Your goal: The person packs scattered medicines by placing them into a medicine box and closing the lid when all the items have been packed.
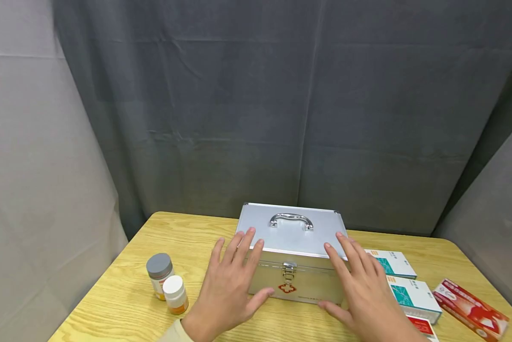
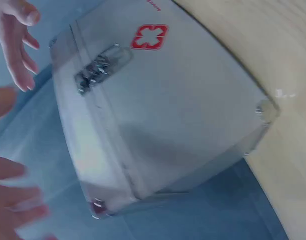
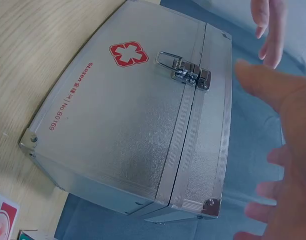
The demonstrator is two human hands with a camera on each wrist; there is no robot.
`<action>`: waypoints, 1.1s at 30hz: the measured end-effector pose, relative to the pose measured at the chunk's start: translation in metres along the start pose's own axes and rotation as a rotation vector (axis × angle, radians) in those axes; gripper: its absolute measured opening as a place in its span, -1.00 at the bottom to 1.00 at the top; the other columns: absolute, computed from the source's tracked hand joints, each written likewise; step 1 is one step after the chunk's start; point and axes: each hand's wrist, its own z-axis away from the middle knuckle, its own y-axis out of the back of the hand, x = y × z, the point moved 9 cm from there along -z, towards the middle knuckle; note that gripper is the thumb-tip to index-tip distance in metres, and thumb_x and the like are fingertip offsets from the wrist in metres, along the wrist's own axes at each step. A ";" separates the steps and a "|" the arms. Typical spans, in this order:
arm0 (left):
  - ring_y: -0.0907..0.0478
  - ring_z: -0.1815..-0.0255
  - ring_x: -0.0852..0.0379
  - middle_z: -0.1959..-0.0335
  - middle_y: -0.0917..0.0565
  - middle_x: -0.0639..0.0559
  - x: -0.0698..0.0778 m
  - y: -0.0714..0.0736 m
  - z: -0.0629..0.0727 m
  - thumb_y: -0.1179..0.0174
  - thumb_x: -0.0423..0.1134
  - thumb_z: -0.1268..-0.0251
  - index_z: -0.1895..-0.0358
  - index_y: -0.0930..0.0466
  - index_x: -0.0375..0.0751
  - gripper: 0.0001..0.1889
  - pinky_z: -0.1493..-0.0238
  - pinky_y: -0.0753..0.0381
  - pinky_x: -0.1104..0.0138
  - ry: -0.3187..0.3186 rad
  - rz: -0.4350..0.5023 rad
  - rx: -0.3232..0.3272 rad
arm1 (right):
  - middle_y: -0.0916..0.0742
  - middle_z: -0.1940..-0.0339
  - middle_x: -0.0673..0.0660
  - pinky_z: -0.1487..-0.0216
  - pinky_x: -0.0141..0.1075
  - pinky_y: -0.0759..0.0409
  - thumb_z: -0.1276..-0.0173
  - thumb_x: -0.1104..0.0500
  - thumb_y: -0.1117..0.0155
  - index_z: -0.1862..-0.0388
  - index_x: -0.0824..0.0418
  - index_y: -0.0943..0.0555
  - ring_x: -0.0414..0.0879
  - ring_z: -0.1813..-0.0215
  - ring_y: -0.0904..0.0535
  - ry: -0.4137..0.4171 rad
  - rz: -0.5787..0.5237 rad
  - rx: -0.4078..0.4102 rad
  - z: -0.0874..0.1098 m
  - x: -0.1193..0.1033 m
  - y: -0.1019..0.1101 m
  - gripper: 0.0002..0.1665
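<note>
While pale cloth [image 1: 37,166] hung at the far left and a dark grey curtain [image 1: 281,118] fell behind the desk [image 1: 123,285], two bottles stood upright near the left edge of the wood-grained top. First came a grey-capped bottle [image 1: 158,273]; just beside it, a little nearer the person, stood a smaller white-capped bottle [image 1: 175,294] with an orange band low on its side.

Next came the left hand [image 1: 232,280], reaching out of a cream sleeve [image 1: 178,334], its grip spread, palm down, thumb held away from the fingers.

Between the two hands, at the middle of the desk, sat a silver case [image 1: 296,244], its lid down, with a metal handle [image 1: 292,217] on top. A latch [image 1: 289,271] crossed the front seam above a red cross emblem [image 1: 287,288].

The right hand [image 1: 362,289] was at the case's right front, its grip spread too. I couldn't tell whether any fingertip touched the lid.

Beyond that hand lay two white-and-teal boxes, a farther box [image 1: 392,262] and a nearer box [image 1: 418,297]. A red-and-white pack [image 1: 421,324] showed partly in front of them. Farthest right, a red box [image 1: 471,306] lay aslant.
</note>
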 end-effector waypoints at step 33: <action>-0.64 -0.11 -0.06 -0.13 -0.67 -0.12 -0.063 -0.034 0.013 -0.38 -0.14 -0.13 -0.18 -0.55 -0.28 -0.46 -0.06 -0.68 0.13 0.377 0.374 0.077 | -0.52 -0.30 0.50 -0.12 0.35 -0.46 -0.21 -0.07 -0.45 -0.41 0.45 -0.31 0.46 -0.22 -0.46 -0.403 -0.113 -0.104 0.001 0.060 -0.007 -0.04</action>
